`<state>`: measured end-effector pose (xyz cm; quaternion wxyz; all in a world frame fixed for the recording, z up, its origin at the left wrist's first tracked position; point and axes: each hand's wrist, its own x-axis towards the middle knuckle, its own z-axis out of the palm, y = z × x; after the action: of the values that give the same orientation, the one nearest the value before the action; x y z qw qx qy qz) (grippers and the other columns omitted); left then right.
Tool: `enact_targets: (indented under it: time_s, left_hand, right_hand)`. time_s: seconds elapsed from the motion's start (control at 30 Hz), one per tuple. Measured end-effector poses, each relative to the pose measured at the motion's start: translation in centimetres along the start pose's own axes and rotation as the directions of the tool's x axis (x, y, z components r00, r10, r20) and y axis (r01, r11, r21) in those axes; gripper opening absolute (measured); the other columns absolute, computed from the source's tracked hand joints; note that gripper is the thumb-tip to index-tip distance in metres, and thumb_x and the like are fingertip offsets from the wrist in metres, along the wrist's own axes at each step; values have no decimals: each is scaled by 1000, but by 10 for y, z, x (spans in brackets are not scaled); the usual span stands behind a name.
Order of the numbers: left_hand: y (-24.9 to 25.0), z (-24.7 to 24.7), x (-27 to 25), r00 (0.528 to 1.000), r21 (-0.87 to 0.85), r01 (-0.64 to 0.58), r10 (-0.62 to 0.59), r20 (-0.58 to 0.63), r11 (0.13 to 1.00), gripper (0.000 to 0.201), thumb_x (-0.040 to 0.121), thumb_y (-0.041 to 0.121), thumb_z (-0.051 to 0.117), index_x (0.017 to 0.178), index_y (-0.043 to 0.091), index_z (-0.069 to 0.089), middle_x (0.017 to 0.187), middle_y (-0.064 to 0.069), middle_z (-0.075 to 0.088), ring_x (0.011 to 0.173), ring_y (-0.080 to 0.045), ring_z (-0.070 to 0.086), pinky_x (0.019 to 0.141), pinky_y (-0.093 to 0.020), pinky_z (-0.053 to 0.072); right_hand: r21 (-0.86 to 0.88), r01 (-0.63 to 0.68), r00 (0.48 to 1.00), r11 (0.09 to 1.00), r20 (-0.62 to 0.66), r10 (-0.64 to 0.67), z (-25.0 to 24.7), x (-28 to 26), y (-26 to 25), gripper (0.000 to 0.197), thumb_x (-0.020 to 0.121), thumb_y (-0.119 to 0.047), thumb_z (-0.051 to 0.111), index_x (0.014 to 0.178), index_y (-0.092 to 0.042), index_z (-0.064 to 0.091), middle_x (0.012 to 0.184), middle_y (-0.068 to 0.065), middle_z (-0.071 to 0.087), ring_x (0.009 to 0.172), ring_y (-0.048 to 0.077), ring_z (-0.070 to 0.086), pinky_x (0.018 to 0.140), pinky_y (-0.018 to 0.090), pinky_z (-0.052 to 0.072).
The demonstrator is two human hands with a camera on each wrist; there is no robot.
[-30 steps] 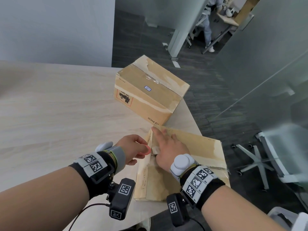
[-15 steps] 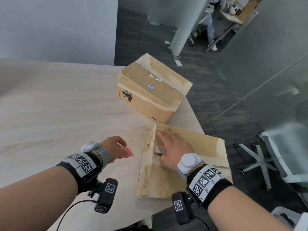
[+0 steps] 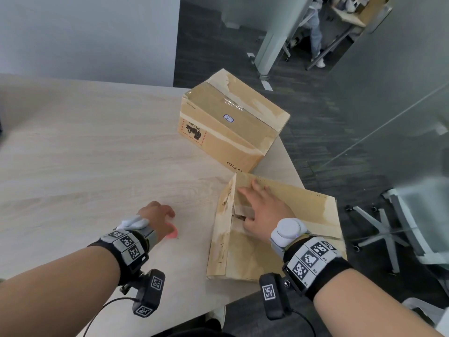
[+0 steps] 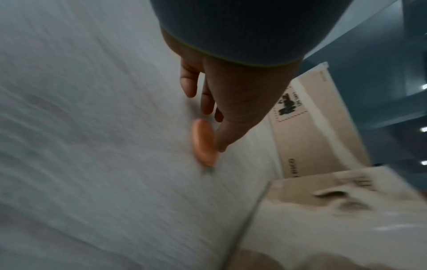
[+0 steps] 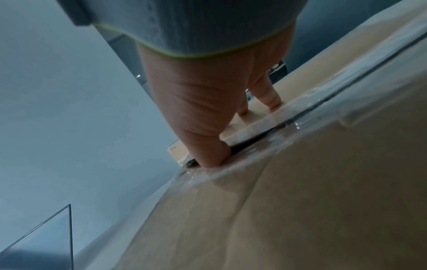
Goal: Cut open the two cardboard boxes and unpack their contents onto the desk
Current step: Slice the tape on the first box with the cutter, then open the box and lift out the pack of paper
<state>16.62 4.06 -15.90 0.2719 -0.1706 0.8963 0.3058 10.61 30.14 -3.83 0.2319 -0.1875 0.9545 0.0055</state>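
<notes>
Head view: near box (image 3: 279,239) is lying flat at the desk's near right corner, its top seam split, tape edges lifting. Right hand (image 3: 264,205) is resting on it, fingers (image 3: 255,188) spread over the far flap, thumb digging into the seam gap; right wrist view is showing the thumb tip (image 5: 215,159) wedging under the cut tape. Far box (image 3: 230,127) is sitting taped shut just beyond, close to the near box; touching or not, cannot tell. Left hand (image 3: 155,215) is hovering low over the desk (image 3: 85,154) left of the near box, loosely curled fingers pinching a small pink cutter (image 4: 204,142) against the surface. Background is showing an office chair (image 3: 388,224).
</notes>
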Motion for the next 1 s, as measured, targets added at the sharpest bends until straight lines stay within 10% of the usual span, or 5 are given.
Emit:
enact_targets:
  time_s: [0.2, 0.37, 0.57, 0.83, 1.0]
  left_hand:
    - [89, -22, -37, 859, -178, -473, 408, -309, 863, 11, 89, 32, 66, 99, 35, 68, 104, 14, 61, 93, -8, 60, 78, -25, 44]
    - [143, -9, -73, 771, 267, -601, 635, -53, 753, 67, 80, 64, 46, 141, 36, 54, 144, 11, 55, 131, -18, 49, 107, -37, 38]
    - [163, 14, -90, 814, 644, -496, 569, 112, 583, 109, 67, 84, 60, 155, 31, 22, 147, 4, 44, 133, -25, 43, 110, -47, 31]
    - [233, -18, -160, 880, 329, -465, 470, 70, 822, 57, 96, 67, 45, 90, 18, 74, 88, 2, 70, 82, -19, 64, 71, -31, 45]
    - [224, 8, -210, 862, 357, -477, 348, 369, 803, 26, 94, 48, 61, 106, 27, 73, 87, 11, 76, 80, -7, 71, 68, -22, 52]
  right_hand:
    - [136, 22, 1000, 990, 19, -25, -6, -1, 24, 64, 96, -34, 64, 153, -38, 35, 167, -13, 11, 155, 15, 12, 122, 32, 22]
    - [387, -4, 993, 922, -110, 50, -2, -26, 43, 40, 97, -29, 61, 137, -31, 59, 147, -9, 53, 133, 12, 51, 110, 26, 37]
    - [286, -139, 989, 948, -1, 145, 4, -83, 91, 47, 97, -50, 52, 142, -36, 50, 146, -11, 53, 129, 14, 54, 107, 32, 43]
    - [281, 3, 974, 960, -218, 61, -54, -175, 116, 36, 98, -52, 48, 131, -40, 58, 112, -21, 64, 95, 5, 61, 88, 30, 49]
    - [310, 22, 983, 950, -180, 36, -48, -218, 141, 20, 97, -44, 52, 105, -37, 69, 94, -17, 69, 83, 5, 64, 77, 26, 52]
